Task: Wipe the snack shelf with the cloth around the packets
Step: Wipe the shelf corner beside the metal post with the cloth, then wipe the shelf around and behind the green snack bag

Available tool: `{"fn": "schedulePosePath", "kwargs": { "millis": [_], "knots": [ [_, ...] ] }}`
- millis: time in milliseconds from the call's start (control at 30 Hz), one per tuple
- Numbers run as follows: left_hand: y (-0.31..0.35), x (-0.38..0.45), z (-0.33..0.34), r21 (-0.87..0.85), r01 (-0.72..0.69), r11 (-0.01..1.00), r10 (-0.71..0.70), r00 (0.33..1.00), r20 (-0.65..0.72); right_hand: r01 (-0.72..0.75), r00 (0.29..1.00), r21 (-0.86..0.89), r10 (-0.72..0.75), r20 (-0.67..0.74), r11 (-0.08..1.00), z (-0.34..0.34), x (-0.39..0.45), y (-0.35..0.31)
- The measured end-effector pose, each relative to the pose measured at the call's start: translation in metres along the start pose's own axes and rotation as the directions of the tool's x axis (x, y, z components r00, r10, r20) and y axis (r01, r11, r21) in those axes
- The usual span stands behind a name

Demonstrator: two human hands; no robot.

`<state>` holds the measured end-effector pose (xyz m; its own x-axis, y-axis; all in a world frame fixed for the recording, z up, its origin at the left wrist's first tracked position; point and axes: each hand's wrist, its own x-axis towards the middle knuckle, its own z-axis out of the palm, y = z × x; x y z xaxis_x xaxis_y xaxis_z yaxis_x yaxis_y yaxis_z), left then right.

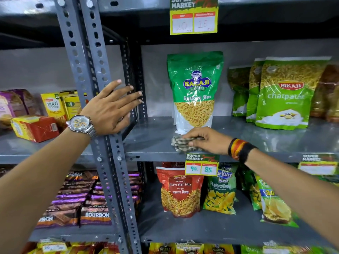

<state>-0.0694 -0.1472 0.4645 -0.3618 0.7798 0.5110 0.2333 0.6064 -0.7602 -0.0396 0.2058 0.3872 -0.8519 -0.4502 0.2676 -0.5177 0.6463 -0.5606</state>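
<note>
The grey metal snack shelf (pixel 152 136) runs across the middle of the head view. My right hand (pixel 207 141) presses a crumpled grey-patterned cloth (pixel 180 143) onto the shelf's front edge, right in front of an upright green Balaji sev packet (pixel 194 92). The cloth touches the shelf just below that packet's base. My left hand (pixel 111 105), with a metal watch on the wrist, rests flat with fingers spread against the perforated grey upright post (pixel 88 74) at the shelf's left side. Green Bikaji packets (pixel 286 94) stand further right on the same shelf.
Price tags (pixel 201 164) hang from the shelf's front lip. Below stand a red Navratan Mix packet (pixel 180 191) and Puffcorn packets (pixel 220 193). Biscuit boxes (pixel 34 127) and Bourbon packs (pixel 82 198) fill the left bay. Bare shelf lies between the post and the sev packet.
</note>
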Motion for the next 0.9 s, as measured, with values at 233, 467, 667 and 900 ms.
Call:
{"fn": "schedulePosePath", "kwargs": {
  "millis": [233, 467, 667, 900],
  "knots": [
    [-0.001, 0.0, -0.004, -0.01, 0.008, 1.0, -0.007, 0.999, 0.036, -0.063, 0.994, 0.013, 0.064, -0.092, 0.998, -0.023, -0.01, 0.024],
    [0.024, 0.004, -0.014, -0.12, 0.147, 0.982, -0.14, 0.988, 0.07, -0.069, 0.998, -0.041, 0.069, -0.01, 0.997, -0.022, -0.043, 0.01],
    [0.122, 0.017, -0.004, -0.503, 0.105, 0.858, -0.058, 0.992, 0.109, -0.11, 0.974, 0.033, 0.114, -0.197, 0.993, -0.079, -0.046, 0.017],
    [0.186, 0.047, 0.016, -0.573, 0.174, 0.801, -0.057, 0.974, 0.217, -0.158, 0.971, -0.082, 0.14, -0.193, 0.984, -0.045, -0.017, 0.037]
  ]
}}
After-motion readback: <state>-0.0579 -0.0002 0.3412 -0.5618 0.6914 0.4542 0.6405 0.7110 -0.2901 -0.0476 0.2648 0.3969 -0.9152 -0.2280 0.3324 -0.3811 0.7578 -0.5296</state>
